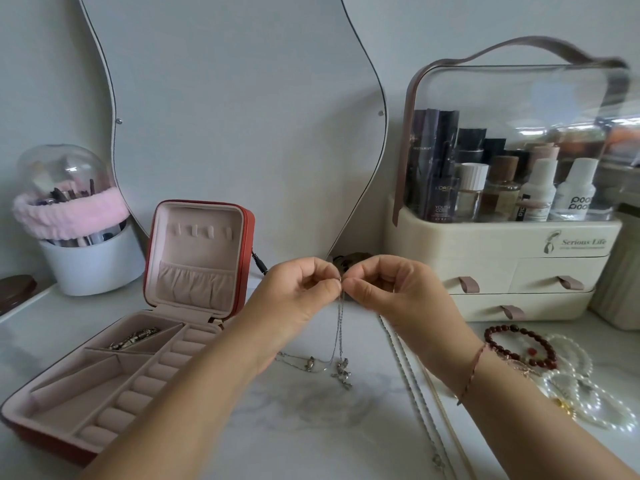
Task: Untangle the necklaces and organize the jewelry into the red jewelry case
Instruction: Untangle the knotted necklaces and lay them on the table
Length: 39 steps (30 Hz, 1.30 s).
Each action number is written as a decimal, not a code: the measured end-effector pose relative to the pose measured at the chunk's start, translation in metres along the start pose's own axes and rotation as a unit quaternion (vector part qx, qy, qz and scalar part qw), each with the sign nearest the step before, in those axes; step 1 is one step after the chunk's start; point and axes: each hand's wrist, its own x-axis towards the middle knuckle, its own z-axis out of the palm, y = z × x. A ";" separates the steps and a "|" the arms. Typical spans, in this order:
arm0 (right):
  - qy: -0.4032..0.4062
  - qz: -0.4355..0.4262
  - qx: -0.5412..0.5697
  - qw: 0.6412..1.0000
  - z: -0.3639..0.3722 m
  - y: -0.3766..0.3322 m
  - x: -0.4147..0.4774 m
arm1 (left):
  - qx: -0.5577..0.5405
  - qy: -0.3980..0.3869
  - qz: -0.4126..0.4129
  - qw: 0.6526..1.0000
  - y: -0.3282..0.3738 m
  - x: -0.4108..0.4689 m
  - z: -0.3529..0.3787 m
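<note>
While both hands meet above the table, I pinch the thin silver necklaces [340,323] at one spot. The left hand [294,299] has thumb and forefinger closed on the chain. The right hand [391,292] pinches the same bit from the other side, other fingers curled in. Strands hang down from the pinch, twisted together, with the pendants [343,372] resting on the marble tabletop [311,434] below.

Step in hand, my read: picking the knot apart. To do it well, fingertips stay close to the tangle and tease one strand loose rather than pull. Small opposite tugs only, since hard pulling likely tightens the knot or snaps a fine link. Pendants lying on the table take weight off the chain, which is good.

Red jewelry case [250,237] stands open to my left, lid upright. Tray compartments are mostly bare, with one metallic piece [135,339] in a back compartment.

Room: bare marble between my forearms, enough to lay strands out straight. Right side is crowded. A long chain [412,386] runs just under my right wrist, with a red bead bracelet [505,341] and pearl strands [588,407] beside it, so a wide sweep of that arm could drag them. Cosmetics organizer [502,244] and mirror [242,116] close off the back; the case lid sits near my left hand.
</note>
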 end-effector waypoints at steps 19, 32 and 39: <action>-0.038 -0.011 -0.095 0.995 -0.006 -0.006 0.000 | -0.097 -0.068 -0.076 0.990 0.000 0.002 0.000; -0.047 0.015 -0.045 0.998 -0.008 -0.006 0.001 | -0.076 -0.037 -0.055 0.995 0.003 0.000 -0.003; -0.023 0.043 -0.049 0.998 -0.007 -0.003 0.000 | 0.010 -0.018 -0.010 1.000 0.007 -0.003 0.000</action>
